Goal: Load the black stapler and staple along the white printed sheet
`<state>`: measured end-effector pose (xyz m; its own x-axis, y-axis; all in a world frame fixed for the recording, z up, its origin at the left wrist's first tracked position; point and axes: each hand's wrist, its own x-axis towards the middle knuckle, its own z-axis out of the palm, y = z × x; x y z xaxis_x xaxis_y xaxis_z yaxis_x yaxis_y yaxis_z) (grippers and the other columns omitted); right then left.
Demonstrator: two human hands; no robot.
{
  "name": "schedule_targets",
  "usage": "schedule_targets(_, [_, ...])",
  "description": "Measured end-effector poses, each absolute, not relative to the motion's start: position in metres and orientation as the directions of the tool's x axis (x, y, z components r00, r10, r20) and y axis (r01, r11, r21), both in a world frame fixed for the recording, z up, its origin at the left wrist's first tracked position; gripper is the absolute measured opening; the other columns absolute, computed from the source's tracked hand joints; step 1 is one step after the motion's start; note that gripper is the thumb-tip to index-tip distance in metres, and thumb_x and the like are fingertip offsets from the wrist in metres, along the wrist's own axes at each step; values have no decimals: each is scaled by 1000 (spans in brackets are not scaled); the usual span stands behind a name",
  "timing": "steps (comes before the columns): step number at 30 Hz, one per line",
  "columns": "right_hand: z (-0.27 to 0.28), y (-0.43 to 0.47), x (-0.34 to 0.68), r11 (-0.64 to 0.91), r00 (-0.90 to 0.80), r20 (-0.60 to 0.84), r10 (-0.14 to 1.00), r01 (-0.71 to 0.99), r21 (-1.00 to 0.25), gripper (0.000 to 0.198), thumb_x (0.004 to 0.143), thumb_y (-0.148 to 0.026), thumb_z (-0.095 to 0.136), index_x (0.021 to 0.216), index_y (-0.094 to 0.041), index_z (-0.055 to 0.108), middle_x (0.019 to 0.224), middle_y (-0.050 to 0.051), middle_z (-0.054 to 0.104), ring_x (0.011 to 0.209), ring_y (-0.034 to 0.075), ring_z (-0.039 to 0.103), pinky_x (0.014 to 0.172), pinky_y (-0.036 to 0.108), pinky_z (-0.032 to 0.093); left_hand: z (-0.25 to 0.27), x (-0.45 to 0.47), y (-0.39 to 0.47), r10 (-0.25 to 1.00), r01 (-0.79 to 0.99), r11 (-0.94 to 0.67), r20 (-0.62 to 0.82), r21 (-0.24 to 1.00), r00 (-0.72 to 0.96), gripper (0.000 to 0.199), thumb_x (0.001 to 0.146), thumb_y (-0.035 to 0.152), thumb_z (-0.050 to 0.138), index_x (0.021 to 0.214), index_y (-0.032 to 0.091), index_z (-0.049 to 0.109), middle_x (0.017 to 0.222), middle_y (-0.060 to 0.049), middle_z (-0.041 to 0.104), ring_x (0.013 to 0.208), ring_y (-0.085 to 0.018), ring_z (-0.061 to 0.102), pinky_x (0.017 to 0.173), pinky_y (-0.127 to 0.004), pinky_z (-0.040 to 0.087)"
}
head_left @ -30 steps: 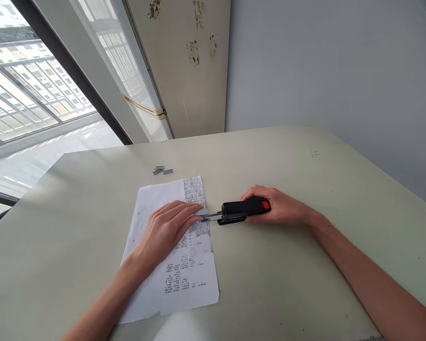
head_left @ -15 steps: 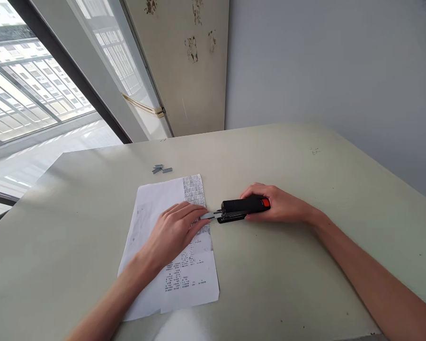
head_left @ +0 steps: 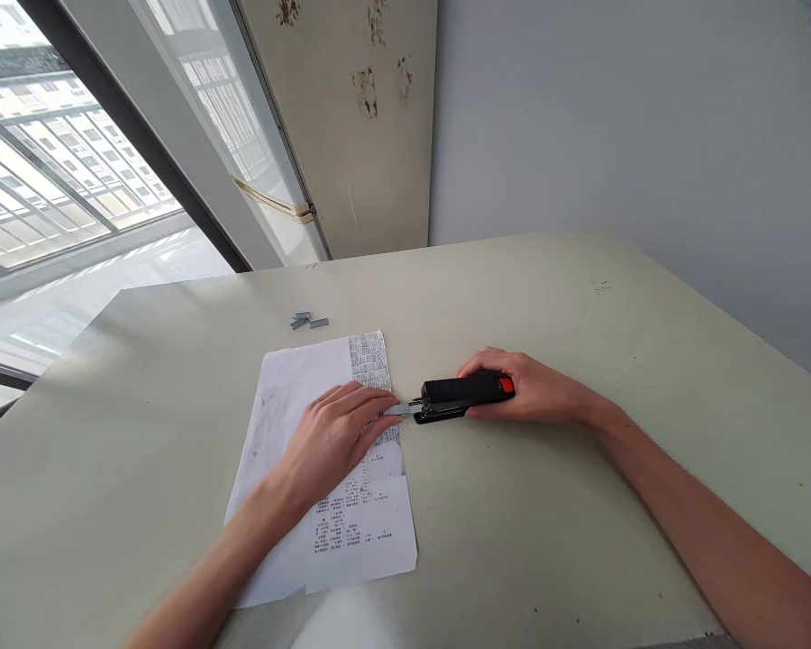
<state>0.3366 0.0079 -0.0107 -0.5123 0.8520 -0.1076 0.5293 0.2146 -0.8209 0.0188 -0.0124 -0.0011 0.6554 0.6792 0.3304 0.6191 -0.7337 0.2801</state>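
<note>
My right hand (head_left: 514, 386) is wrapped around the rear of a black stapler (head_left: 460, 394) with a red patch at its back end. The stapler lies sideways just above the table, its front facing left. At that front end, my left hand (head_left: 343, 428) pinches a silver-grey staple strip (head_left: 398, 409) between thumb and fingers. The strip's right end meets the metal parts at the stapler's mouth; how far it reaches inside is hidden. Beneath my left hand and forearm lie white sheets of paper (head_left: 365, 568), printed with text and partly covered.
Several loose staple strips (head_left: 309, 320) lie beyond the paper on the pale table (head_left: 581, 541). A grey wall (head_left: 615, 117) rises behind the right side. At the back stand a stained beige panel (head_left: 371, 171) and a window (head_left: 47, 153).
Almost nothing differs. Both hands keep their grip, and the staple strip stays at the stapler's front; the view has shifted only very slightly.
</note>
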Motion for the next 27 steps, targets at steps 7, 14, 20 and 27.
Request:
schedule_targets(7, [-9,7,337,201,-498,-113,860,533,-822,40,81,-52,81,113,-29,72,115,6,69,90,24,64,79,38,52,2,8,-7,697,624,-717,289,311,657,30,106,45,61,125,25,74,122,-7,76,108,-26,70,93,-44,57])
schedule_targets(14, [-7,1,324,55,-479,-87,874,275,-960,46,90,-64,71,120,-29,70,123,5,73,115,27,67,97,39,52,4,-3,0,627,506,-767,291,395,723,19,104,43,65,106,29,79,103,1,81,104,-24,67,94,-42,51])
schedule_targets(20, [-13,-8,308,44,-467,-22,884,129,-991,56,103,-72,42,124,-27,68,129,8,73,126,29,64,111,43,46,-1,21,-7,666,526,-731,286,434,689,29,96,53,73,102,25,73,95,-1,77,92,-22,66,87,-39,48])
schedule_targets(27, [-12,-16,301,-4,-499,-63,864,117,-993,54,103,-71,41,123,-29,68,133,8,70,126,31,62,111,47,45,-2,24,-4,736,596,-657,224,461,639,31,98,54,70,98,24,66,92,0,73,85,-21,64,83,-37,46])
